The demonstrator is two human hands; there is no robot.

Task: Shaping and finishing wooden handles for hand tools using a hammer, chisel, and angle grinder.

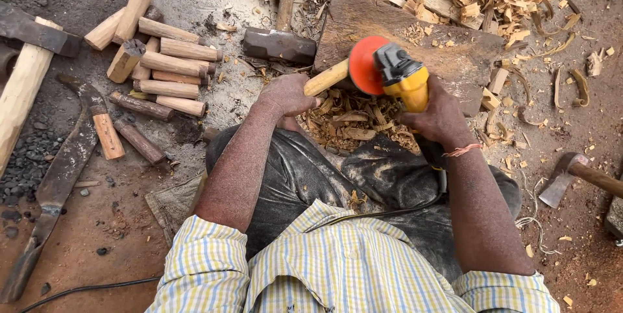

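Observation:
My left hand (pixel 285 94) grips a pale round wooden handle (pixel 326 77) and holds it out over a big wooden block (pixel 448 53). My right hand (pixel 441 117) holds a yellow angle grinder (pixel 402 78). Its red sanding disc (pixel 365 64) presses against the far end of the handle. Wood shavings (pixel 354 118) lie between my knees.
A pile of several short wooden handles (pixel 162 66) lies at the upper left. A sledgehammer (pixel 279 44) rests beside the block. A long curved blade (pixel 65 164) and a hammer (pixel 26 73) lie at the left, a small axe (pixel 571 173) at the right. Chips cover the ground at the upper right.

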